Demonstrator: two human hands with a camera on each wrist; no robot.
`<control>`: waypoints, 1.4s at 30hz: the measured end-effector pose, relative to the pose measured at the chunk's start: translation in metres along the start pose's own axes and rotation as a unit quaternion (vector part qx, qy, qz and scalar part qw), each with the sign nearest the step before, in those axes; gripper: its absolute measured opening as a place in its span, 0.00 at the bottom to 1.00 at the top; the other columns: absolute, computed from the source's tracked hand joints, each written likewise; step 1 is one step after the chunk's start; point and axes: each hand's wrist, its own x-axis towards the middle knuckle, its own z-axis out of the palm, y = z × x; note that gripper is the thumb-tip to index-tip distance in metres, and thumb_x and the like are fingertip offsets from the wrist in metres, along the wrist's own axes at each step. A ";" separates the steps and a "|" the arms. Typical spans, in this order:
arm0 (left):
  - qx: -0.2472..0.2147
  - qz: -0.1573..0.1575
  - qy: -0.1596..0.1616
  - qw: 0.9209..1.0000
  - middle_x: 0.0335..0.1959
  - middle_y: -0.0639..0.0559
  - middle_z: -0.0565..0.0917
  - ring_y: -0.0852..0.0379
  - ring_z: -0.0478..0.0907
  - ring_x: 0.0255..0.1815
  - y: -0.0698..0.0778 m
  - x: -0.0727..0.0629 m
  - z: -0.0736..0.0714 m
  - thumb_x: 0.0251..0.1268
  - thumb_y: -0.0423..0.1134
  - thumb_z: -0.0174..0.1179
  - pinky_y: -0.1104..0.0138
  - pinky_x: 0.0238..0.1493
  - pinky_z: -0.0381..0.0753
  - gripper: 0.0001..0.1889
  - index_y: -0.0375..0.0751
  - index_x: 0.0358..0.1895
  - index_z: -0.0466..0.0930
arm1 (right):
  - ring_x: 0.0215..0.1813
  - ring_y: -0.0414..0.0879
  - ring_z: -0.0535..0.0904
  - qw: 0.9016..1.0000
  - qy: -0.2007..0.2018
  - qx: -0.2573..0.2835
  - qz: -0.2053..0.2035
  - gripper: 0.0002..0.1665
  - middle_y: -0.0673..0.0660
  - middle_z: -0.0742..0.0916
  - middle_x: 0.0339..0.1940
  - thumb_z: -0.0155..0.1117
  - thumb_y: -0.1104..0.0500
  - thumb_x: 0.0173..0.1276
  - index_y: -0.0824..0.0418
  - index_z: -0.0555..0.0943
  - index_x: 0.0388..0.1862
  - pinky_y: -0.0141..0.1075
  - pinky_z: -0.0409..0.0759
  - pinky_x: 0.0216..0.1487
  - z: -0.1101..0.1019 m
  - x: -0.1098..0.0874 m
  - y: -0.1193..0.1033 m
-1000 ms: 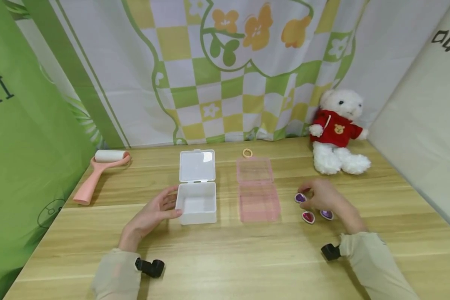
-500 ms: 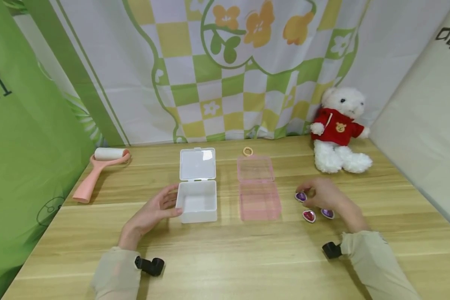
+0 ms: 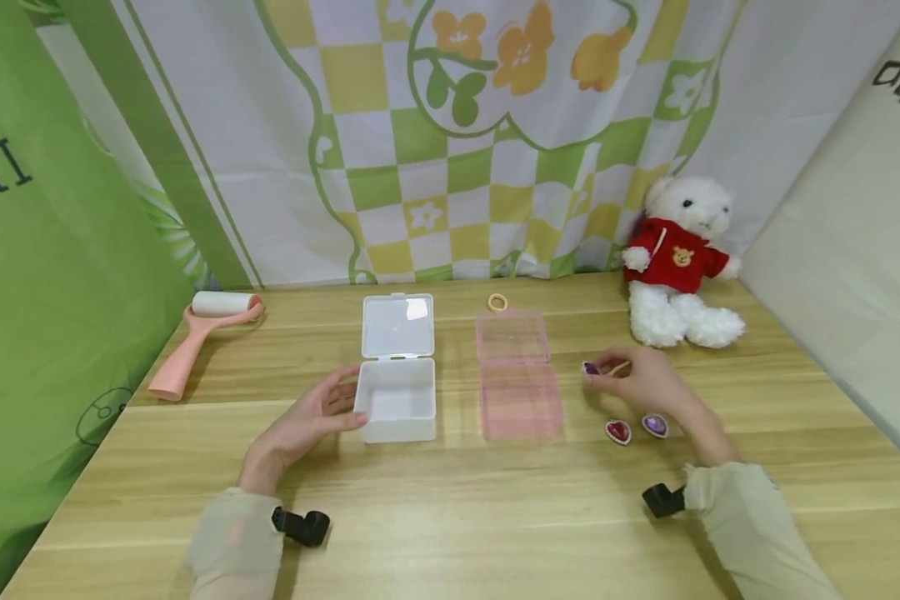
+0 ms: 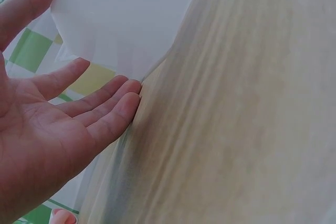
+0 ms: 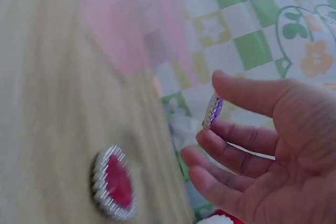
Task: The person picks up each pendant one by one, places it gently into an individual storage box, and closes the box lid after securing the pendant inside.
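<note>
My right hand [image 3: 648, 385] pinches a purple heart-shaped gem [image 5: 212, 112] with a silvery beaded rim between thumb and fingertips, lifted off the table. A red heart gem [image 3: 618, 432] and a lighter purple heart gem [image 3: 655, 426] lie on the wood below that hand. My left hand [image 3: 300, 429] rests against the left side of a white plastic box [image 3: 397, 429], its fingers extended and the thumb at the front corner. The box's lid [image 3: 398, 326] is flipped back. To its right, a pink transparent box [image 3: 521, 425] also lies with its lid back.
Behind the pink box lies a small yellowish ring [image 3: 497, 302]. A pink-handled lint roller [image 3: 183, 364] lies at the back left. At the back right a white plush bear [image 3: 675, 258] in a red hoodie sits near the wall. A patterned curtain [image 3: 465, 192] borders the table's back.
My right hand has picked the dark purple heart gem up from the table and moved it slightly left and away. The left hand stays at the white box.
</note>
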 end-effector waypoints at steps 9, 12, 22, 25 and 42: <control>0.009 -0.006 0.003 1.000 0.71 0.27 0.56 0.32 0.56 0.69 -0.001 -0.003 -0.002 0.63 0.35 0.63 0.56 0.62 0.68 0.43 0.33 0.75 0.45 | 0.49 0.50 0.80 0.974 -0.058 0.218 0.034 0.29 0.67 0.81 0.51 0.61 0.54 0.70 0.75 0.72 0.59 0.40 0.80 0.51 -0.006 0.004 -0.027; 0.006 -0.006 0.004 1.000 0.70 0.27 0.56 0.32 0.57 0.69 -0.002 -0.002 -0.002 0.63 0.35 0.63 0.55 0.62 0.68 0.43 0.33 0.75 0.45 | 0.48 0.47 0.80 0.964 -0.081 0.251 0.030 0.28 0.69 0.79 0.52 0.61 0.57 0.70 0.77 0.71 0.59 0.38 0.80 0.52 -0.004 0.008 -0.039; -0.004 -0.008 0.004 1.000 0.70 0.26 0.57 0.32 0.58 0.69 -0.004 0.000 -0.002 0.63 0.34 0.63 0.57 0.61 0.69 0.43 0.33 0.75 0.44 | 0.45 0.45 0.81 0.964 -0.100 0.244 -0.031 0.21 0.63 0.83 0.46 0.66 0.64 0.64 0.76 0.77 0.51 0.37 0.80 0.48 0.013 0.027 -0.075; -0.004 -0.009 0.002 1.000 0.70 0.26 0.57 0.32 0.58 0.69 -0.004 0.000 -0.002 0.63 0.34 0.63 0.58 0.61 0.69 0.43 0.34 0.75 0.44 | 0.43 0.45 0.81 0.963 -0.106 0.241 -0.048 0.20 0.62 0.84 0.44 0.67 0.65 0.63 0.75 0.78 0.50 0.34 0.80 0.47 0.019 0.032 -0.086; -0.001 -0.012 0.002 1.000 0.70 0.27 0.56 0.32 0.57 0.69 -0.003 0.001 -0.001 0.63 0.35 0.63 0.53 0.63 0.67 0.43 0.35 0.75 0.45 | 0.48 0.52 0.80 0.957 -0.169 0.220 -0.081 0.13 0.54 0.86 0.42 0.70 0.60 0.61 0.63 0.83 0.44 0.37 0.79 0.48 0.063 0.056 -0.147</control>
